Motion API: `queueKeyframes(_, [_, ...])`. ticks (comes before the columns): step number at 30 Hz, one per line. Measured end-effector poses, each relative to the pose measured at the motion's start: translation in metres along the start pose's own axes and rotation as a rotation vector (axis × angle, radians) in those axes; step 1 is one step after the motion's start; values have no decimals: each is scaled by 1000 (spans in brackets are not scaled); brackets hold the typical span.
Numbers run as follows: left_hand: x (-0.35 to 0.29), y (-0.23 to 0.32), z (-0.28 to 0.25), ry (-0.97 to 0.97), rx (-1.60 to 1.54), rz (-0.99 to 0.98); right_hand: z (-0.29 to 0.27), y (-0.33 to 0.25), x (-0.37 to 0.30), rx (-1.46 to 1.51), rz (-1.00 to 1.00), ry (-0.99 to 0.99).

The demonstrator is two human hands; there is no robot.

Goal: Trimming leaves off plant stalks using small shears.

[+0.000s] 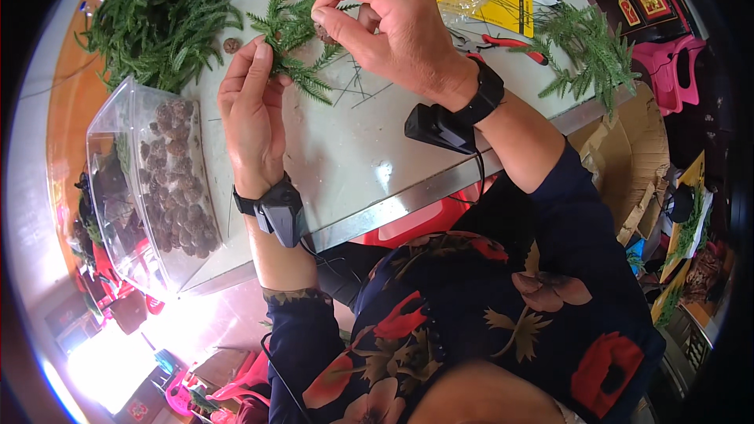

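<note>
My left hand (255, 102) pinches the stem end of an artificial pine sprig (294, 27) between thumb and fingers, its green needles spreading over the table. Close beside it, my right hand (381, 23) is closed in a pinch at a small brown pine cone (323, 34) among the needles; the thumb and curled fingers partly cover the cone. Thin dark wires (357, 86) lie on the white table (338, 157) under the sprig. Another loose pine cone (231, 45) rests left of my left hand.
A clear plastic box (118, 122) of pine cones stands at the left, below a big heap of green sprigs (161, 16). Red-handled pliers (514, 45), a yellow card (503, 4) and more sprigs (585, 55) lie at the right. A cardboard box (628, 149) is beyond the table's metal edge.
</note>
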State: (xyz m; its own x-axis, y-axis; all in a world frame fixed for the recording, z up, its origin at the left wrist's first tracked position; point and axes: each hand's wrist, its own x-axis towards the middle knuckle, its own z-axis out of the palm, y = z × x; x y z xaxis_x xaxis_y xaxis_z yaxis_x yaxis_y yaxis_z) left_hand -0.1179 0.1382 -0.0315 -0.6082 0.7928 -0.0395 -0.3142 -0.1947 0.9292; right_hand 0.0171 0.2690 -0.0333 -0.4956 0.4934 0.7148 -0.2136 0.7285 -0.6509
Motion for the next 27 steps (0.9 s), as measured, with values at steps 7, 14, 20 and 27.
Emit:
queueKeyframes(7, [-1,-5,6,-21,0,137,0,-6,-2,-13,67,8])
queueKeyframes(14, [-2,-9,9,-43,135,238,3,-9,-4,-47,53,8])
queueKeyframes(20, [-3,-10,10,-17,252,276,4,-8,-5,-69,67,28])
queueKeyframes(27, [-1,-11,10,-14,235,307,2,-5,-5,-81,68,42])
